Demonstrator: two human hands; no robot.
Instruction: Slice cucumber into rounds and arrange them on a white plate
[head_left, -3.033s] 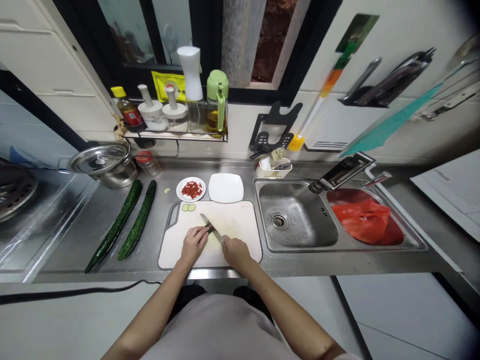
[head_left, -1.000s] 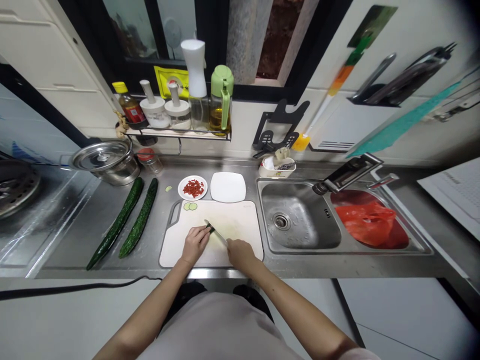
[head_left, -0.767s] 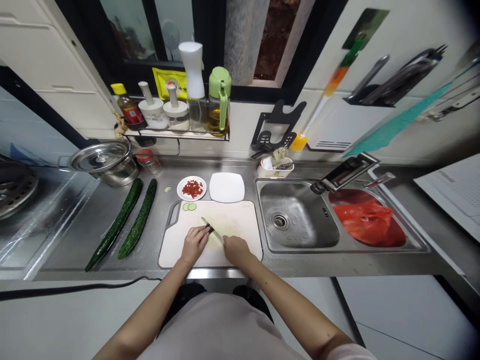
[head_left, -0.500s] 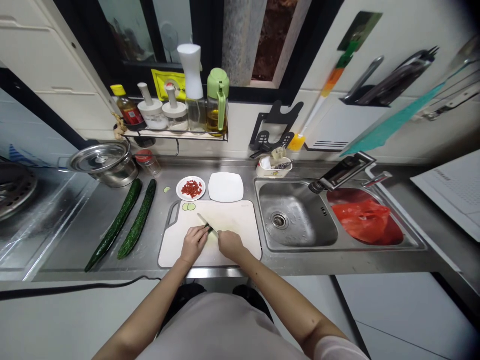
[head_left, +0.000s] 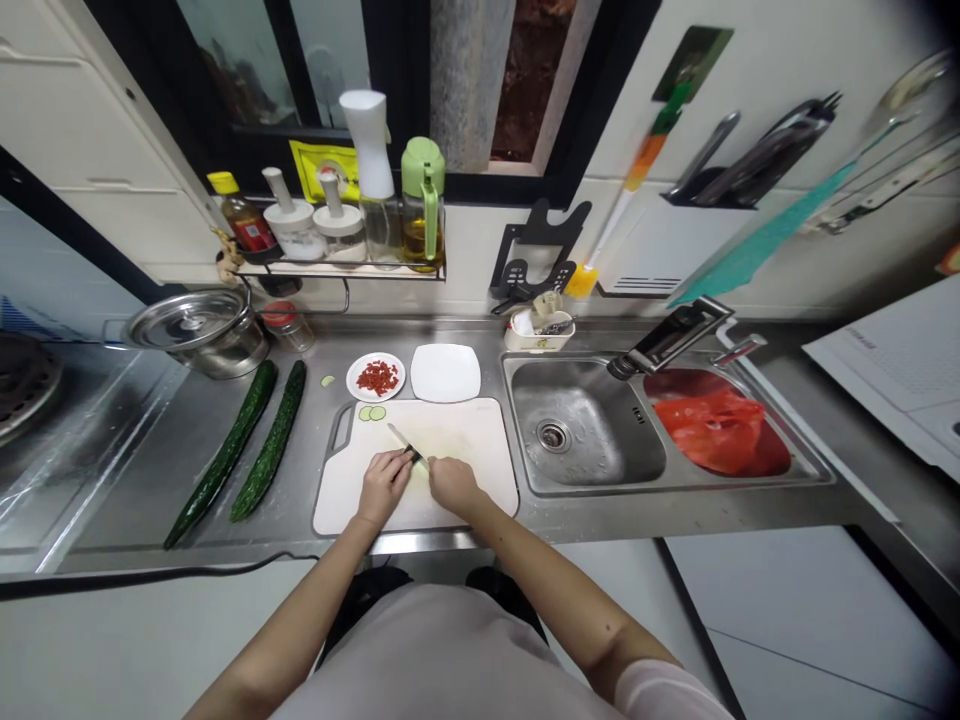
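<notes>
A white cutting board (head_left: 480, 440) lies on the steel counter before me. My left hand (head_left: 382, 485) is curled over a short piece of cucumber (head_left: 412, 456) on the board, mostly hidden under the fingers. My right hand (head_left: 450, 485) grips the handle of a knife (head_left: 403, 443), whose blade points up-left and rests against the cucumber piece by my left fingertips. Two cucumber slices (head_left: 372, 413) lie at the board's far left corner.
Two whole cucumbers (head_left: 255, 440) lie left of the board, a lidded pot (head_left: 191, 330) behind them. A small dish of red bits (head_left: 376, 377) and a white square plate (head_left: 445, 372) sit behind the board. The sink (head_left: 581, 435) is on the right, with a red bag (head_left: 712, 430) in its right basin.
My right hand and the knife have shifted left, closer to my left hand, over the last second. The view has drifted slightly. My left hand stays on the cucumber piece.
</notes>
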